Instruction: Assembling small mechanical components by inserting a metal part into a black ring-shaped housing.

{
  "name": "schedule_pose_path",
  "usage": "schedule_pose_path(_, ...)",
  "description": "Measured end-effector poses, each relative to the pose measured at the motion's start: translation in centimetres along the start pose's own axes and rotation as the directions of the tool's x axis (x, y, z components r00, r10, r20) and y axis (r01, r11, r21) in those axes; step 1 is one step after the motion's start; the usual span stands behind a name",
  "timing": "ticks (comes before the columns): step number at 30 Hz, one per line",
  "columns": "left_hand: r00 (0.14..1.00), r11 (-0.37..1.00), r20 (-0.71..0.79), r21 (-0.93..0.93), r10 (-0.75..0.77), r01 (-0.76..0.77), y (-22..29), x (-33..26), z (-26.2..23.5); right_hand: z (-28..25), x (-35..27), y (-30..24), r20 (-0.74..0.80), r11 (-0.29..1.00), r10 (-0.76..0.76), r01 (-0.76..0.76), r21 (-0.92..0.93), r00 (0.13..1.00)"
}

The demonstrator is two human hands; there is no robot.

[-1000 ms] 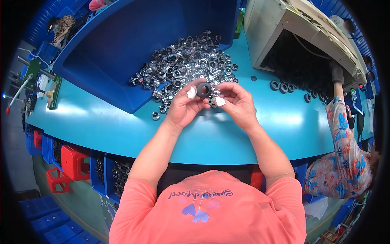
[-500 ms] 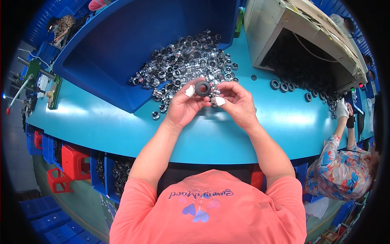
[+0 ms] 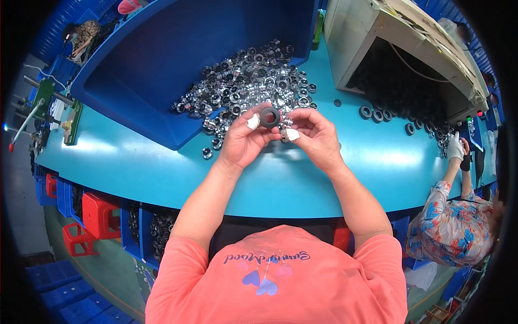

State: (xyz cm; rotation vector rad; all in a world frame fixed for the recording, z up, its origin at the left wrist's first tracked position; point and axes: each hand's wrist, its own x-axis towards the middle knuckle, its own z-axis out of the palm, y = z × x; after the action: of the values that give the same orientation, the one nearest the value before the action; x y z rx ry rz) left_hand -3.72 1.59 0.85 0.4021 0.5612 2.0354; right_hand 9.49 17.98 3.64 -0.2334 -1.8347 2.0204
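A black rubber ring (image 3: 264,120), shaped like a small tyre, is pinched in the fingers of my left hand (image 3: 242,141), above the table. Its hole faces up. My right hand (image 3: 317,135) is close beside it, with thumb and fingers bent together. Something small and shiny shows at those right fingertips, but I cannot make it out. White wrapping covers a fingertip on each hand. Just beyond my hands lies a heap of chrome wheel-like pieces with dark centres (image 3: 237,86), spilling from a blue bin (image 3: 135,116).
A pale box with an open front (image 3: 350,40) stands at the right, black rings (image 3: 366,112) spilling from it onto the turquoise table (image 3: 226,194). A co-worker's gloved hand (image 3: 456,146) is at the far right. A green lever press (image 3: 40,100) stands left, above red stools (image 3: 100,216).
My hands and the black ring stay almost where they were, the ring tilting slightly. At the far right, the co-worker's gloved hand shifts a little.
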Motion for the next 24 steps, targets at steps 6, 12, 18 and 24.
schedule_pose_path(6, 1.000, 1.000, 0.013, -0.029, -0.002, 0.002, -0.1, 0.0, -0.2, 0.1, 0.0, -0.2, 0.010, 1.000, 0.017, -0.017, 0.025, 1.000)
schedule_pose_path(12, 1.000, 0.999, 0.008, -0.037, -0.019, 0.019, -0.3, 0.1, -0.3, 0.1, 0.0, 0.0, 0.006, 0.999, 0.010, -0.011, 0.041, 1.000)
schedule_pose_path(18, 1.000, 0.999, -0.005, 0.050, -0.005, 0.005, -0.4, 0.0, 0.2, 0.4, 0.1, -0.6, -0.012, 0.995, -0.091, 0.090, -0.042, 0.996)
schedule_pose_path(24, 1.000, 0.981, -0.004, 0.195, -0.009, 0.010, -0.7, 0.0, 0.9, 0.8, 0.0, -0.9, -0.031, 0.968, -0.155, 0.145, -0.205, 0.987)
